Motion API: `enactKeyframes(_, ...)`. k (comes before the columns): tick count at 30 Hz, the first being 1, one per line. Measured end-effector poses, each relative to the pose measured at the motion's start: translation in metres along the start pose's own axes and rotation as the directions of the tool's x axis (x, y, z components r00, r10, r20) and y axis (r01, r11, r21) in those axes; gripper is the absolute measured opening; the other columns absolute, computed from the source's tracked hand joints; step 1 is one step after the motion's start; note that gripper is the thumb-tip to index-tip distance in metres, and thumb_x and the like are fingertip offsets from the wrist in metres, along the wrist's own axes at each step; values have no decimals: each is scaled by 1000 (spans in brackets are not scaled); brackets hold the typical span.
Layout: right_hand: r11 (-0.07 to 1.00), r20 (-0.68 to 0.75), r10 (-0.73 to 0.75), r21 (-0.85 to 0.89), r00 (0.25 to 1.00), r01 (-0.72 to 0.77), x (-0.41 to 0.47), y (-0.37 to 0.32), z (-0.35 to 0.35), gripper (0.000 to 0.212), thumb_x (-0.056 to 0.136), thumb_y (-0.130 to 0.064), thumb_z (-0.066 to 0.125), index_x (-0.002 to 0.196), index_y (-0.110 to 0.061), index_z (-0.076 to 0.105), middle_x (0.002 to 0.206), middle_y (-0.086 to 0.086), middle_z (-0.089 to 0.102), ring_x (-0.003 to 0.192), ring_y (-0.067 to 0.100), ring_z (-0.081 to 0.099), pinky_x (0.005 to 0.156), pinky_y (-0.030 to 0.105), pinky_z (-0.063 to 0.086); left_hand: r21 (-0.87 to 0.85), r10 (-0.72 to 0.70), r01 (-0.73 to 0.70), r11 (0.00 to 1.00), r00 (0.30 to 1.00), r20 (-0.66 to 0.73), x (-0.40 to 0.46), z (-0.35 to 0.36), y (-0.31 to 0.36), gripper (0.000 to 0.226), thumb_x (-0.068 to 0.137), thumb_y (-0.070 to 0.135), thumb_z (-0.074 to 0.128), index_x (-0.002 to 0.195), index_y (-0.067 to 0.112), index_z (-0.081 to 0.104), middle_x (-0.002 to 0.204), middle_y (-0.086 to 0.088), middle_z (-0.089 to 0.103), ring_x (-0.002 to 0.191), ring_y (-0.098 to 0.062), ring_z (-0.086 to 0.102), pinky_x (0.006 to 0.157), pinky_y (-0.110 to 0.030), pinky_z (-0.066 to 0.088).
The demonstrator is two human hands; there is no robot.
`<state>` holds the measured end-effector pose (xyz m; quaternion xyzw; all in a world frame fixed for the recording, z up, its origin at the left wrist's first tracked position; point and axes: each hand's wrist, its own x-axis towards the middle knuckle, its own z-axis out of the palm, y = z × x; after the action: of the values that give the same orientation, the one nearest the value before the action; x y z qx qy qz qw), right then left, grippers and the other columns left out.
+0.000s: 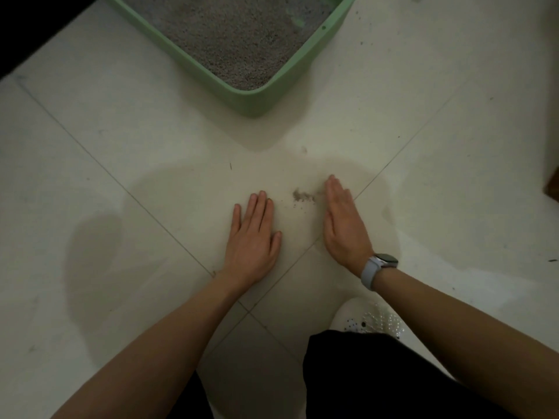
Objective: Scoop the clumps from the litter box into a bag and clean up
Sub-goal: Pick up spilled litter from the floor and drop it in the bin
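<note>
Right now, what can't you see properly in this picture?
Head view only:
- Litter box: far end cut off by the top edge.
- Clumps in the litter: too dim and grainy to tell.
- Brown thing: cut off at the right edge.
- Bag and scoop: not in view.

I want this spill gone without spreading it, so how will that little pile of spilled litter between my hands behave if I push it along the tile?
The spilled litter is loose grains, so it will likely scatter rather than move together. The floor tile looks smooth, so grains probably slide or roll easily. Stray specks already lie around it; some may slip past the right hand.
</note>
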<state>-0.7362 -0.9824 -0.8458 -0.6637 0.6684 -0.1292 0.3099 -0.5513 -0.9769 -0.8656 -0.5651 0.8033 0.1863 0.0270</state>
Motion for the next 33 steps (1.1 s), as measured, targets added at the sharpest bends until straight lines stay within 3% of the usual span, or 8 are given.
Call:
enactKeyframes(3, 964, 56, 92, -256, 994, -75, -7, 11, 0, 65, 85, -25, 10, 145, -2, 4, 155, 15, -1, 142, 20, -9, 113, 30, -13, 89, 25, -28, 996, 999, 26, 5, 5, 9, 67, 88, 39, 24, 142, -2, 28, 151, -17, 23, 141, -27, 14, 109, -55, 6)
enactKeyframes(9, 909, 237, -44, -394, 971, 137, -2, 1, 9, 74, 79, -39, -9, 145, -7, -5, 155, 10, -10, 134, 13, -23, 112, 34, -17, 117, 88, -100, 988, 991, 103, 21, 2, 18, 71, 86, 46, -2, 145, 8, -2, 151, -4, -13, 137, -19, -19, 109, -53, -14)
enactKeyframes(14, 921, 176, -74, -365, 982, 135, 3, 8, 2, 69, 85, -37, -2, 146, -4, 5, 155, 12, 0, 137, 15, -15, 113, 30, -14, 137, 124, -117, 984, 991, -42, 21, 3, 7, 58, 92, 34, 27, 138, 2, 38, 146, -13, 38, 134, -29, 36, 103, -61, 18)
enactKeyframes(20, 878, 250, -29, -456, 968, 144, -6, -2, 16, 74, 83, -50, -4, 142, -6, -13, 148, 6, -22, 136, 17, -25, 114, 39, -15, 112, 42, -32, 993, 995, -92, 9, 8, -12, 58, 93, 36, 26, 141, 3, 31, 149, -14, 30, 139, -27, 20, 111, -52, 9)
enactKeyframes(24, 880, 267, -77, -434, 961, 192, 6, -13, 22, 74, 82, -50, -5, 141, -6, -14, 154, 11, -14, 135, 16, -24, 114, 39, -14, 101, 35, -25, 995, 995, -94, 10, 8, -15, 58, 93, 36, 27, 141, 5, 32, 149, -12, 31, 138, -24, 19, 109, -49, 7)
enactKeyframes(29, 936, 60, -72, -340, 996, 88, 11, 1, 16, 78, 85, -53, 21, 142, 0, 24, 152, 20, 17, 142, 29, 11, 115, 41, 3, 87, 29, -20, 996, 994, -106, 10, 10, -15, 59, 92, 37, 30, 142, 7, 32, 150, -9, 31, 139, -23, 18, 110, -48, 6)
enactKeyframes(31, 930, -119, -140, -356, 983, 89, 19, 7, 11, 61, 84, -50, 37, 118, -2, 52, 131, 22, 48, 122, 35, 46, 105, 41, 29, 57, 22, -16, 998, 993, -119, 10, 9, -15, 58, 92, 36, 31, 142, 8, 33, 150, -8, 30, 139, -23, 21, 110, -46, 4)
enactKeyframes(33, 895, -195, -248, -421, 949, 148, 33, 8, 5, 47, 81, -50, 42, 90, -5, 55, 96, 16, 58, 87, 32, 58, 76, 36, 37, 24, 14, -11, 1000, 992, -125, 10, 8, -16, 57, 91, 34, 32, 142, 9, 33, 151, -7, 30, 139, -22, 21, 111, -44, 2)
